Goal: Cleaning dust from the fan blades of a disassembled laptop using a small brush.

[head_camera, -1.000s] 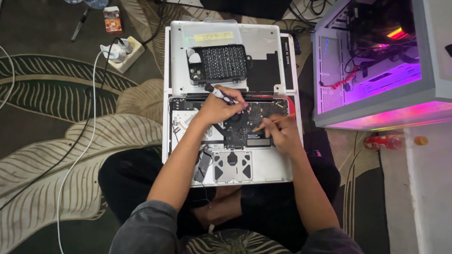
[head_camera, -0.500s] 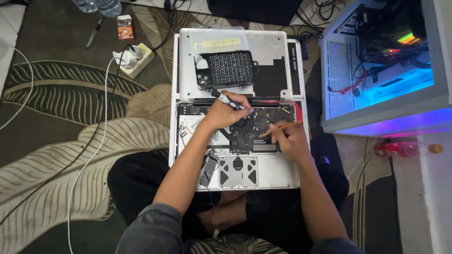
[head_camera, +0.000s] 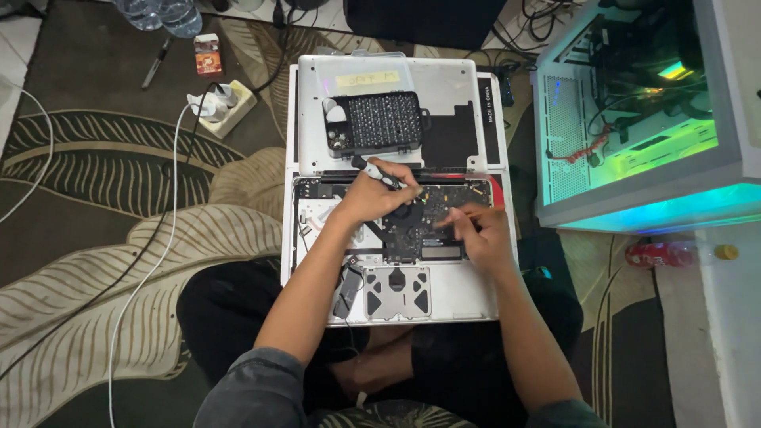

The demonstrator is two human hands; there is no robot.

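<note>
Left hand (head_camera: 372,194) grips screwdriver (head_camera: 380,174); right hand (head_camera: 476,230) seemingly empty; yellow label (head_camera: 367,80) on lid

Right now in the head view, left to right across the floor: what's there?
White cable → power strip → opened laptop, left hand holding a screwdriver, right hand on its board → lit computer case → red bottle.

My left hand (head_camera: 371,196), gripping the screwdriver (head_camera: 384,176), has barely shifted over the opened laptop (head_camera: 396,238), while my right hand (head_camera: 474,231) has slid a little lower and to the right on the circuit board (head_camera: 420,226), its fingers now spread flat. My head has tipped, so the glowing computer case (head_camera: 634,119) beside me has turned from purple to green and cyan
</note>
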